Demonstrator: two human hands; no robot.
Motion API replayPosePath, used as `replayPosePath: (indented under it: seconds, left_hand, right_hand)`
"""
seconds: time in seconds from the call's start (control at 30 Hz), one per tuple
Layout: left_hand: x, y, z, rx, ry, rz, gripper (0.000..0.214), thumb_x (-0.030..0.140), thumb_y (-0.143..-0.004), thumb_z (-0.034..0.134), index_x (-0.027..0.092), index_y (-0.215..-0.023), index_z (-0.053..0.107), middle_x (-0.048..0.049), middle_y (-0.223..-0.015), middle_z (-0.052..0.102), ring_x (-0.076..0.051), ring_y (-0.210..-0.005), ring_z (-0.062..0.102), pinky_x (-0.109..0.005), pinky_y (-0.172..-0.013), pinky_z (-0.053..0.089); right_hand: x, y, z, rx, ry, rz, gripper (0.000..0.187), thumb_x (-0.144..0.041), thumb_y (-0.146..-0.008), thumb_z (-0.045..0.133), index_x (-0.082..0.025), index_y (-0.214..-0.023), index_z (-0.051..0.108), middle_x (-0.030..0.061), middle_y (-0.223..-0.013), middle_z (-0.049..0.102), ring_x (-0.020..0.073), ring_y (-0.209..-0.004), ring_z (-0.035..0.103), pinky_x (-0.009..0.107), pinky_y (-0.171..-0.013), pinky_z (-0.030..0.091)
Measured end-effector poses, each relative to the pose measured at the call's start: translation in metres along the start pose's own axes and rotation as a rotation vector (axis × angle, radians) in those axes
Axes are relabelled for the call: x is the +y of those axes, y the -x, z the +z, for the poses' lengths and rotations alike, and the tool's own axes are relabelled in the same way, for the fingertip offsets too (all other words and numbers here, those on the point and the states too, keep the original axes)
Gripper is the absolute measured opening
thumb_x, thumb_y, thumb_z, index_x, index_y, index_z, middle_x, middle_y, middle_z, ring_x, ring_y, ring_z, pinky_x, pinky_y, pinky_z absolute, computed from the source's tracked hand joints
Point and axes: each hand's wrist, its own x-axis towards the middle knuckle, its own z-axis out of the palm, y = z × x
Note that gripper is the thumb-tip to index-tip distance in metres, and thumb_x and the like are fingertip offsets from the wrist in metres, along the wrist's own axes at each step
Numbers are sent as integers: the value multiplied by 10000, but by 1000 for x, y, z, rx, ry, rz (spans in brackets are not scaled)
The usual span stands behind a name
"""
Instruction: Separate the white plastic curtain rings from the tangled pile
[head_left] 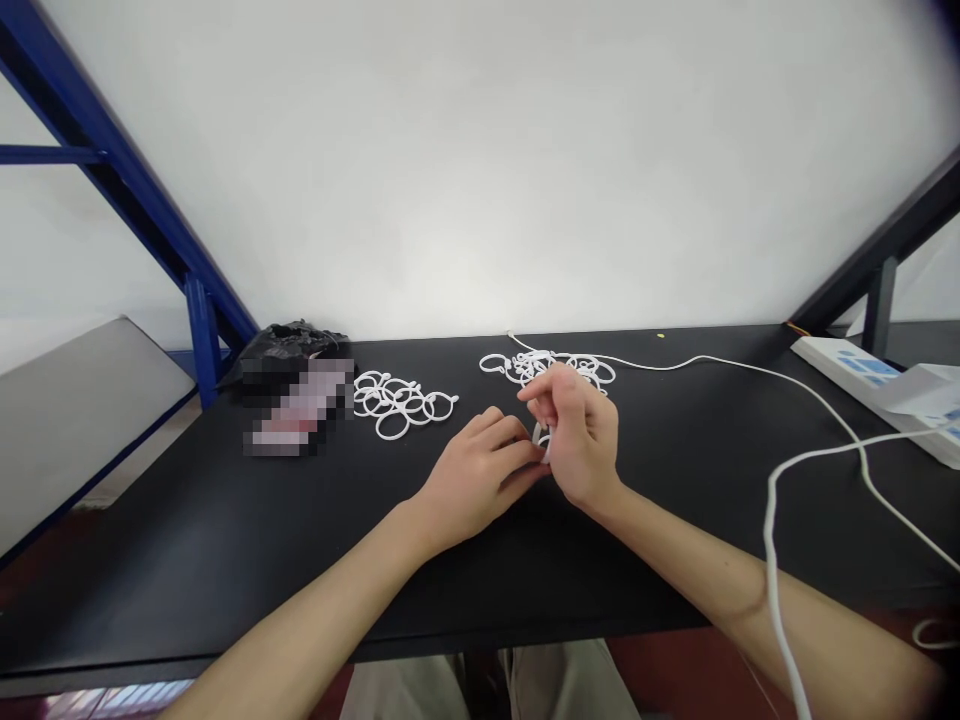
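Observation:
Both hands meet over the middle of the black table. Between them is a white ring (545, 440), partly hidden by fingers. My left hand (484, 465) pinches its left side with thumb and fingertips. Curled around the other side, my right hand (577, 435) is closed on the ring, its index finger bent above; the palm side hides most of the grip. Just behind the right hand lies a pile of white rings (592, 368) with small eyelets. A second group of white rings (392, 424) lies to the left of my hands, several of them overlapping.
A crumpled black plastic bag (289, 345) and a blurred-out flat item (304, 410) lie at the back left. A white cable (772, 500) loops across the right side, over my right forearm. White-and-blue boxes (847, 360) stand at the right edge. Blue frame bars (135, 180) rise at left.

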Motion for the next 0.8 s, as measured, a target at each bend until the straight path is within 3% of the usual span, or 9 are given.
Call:
replayPosePath:
  seconds: [0.13,0.2,0.3,0.4,0.57,0.8]
  left_hand:
    - [-8,-1,-12,81,-83,-49,182,221,-974,470,178,-909,635,-69,-949,657,-172,-826,509,-327,-770,472]
    - [-14,0,-19,94,-90,-94,181,213,-979,457,192,-921,628,-62,-964,668,-173,-843,527,-327,-782,471]
    - [-22,3,-26,82,-66,-150,214,221,-991,425,204,-909,622,-43,-927,690,-168,-833,561,-320,-783,473]
    - [-28,5,-27,86,-38,-212,235,250,-998,408,210,-916,625,-39,-920,695,-167,-847,591,-314,-796,482]
    - [-29,6,-23,81,9,-263,165,228,-975,455,218,-959,619,-32,-960,692,-164,-880,619,-303,-818,491]
    - [-26,8,-19,66,-13,-231,110,244,-955,521,207,-977,622,-29,-935,685,-151,-845,605,-288,-781,483]
  right_hand:
    - [7,-6,-3,-138,219,-26,298,-370,-996,397,-214,-1019,651,75,-1051,553,180,-982,564,344,-884,468]
    - [12,-9,-4,-217,225,28,313,-370,-1001,383,-205,-1060,642,78,-1061,567,186,-1033,563,354,-932,458]
    - [19,-10,-5,-339,87,188,328,-425,-995,394,-208,-1029,638,30,-891,610,149,-816,611,311,-787,511]
    - [25,-11,-4,-335,-71,276,317,-474,-954,480,-202,-1031,624,0,-799,624,120,-678,609,269,-671,521]
    - [33,-12,-3,-279,-102,268,291,-472,-919,543,-192,-911,620,-15,-691,634,117,-632,609,256,-635,517]
    - [30,-14,-7,-291,-8,246,252,-407,-939,524,-195,-828,604,-32,-631,620,111,-580,582,248,-607,495]
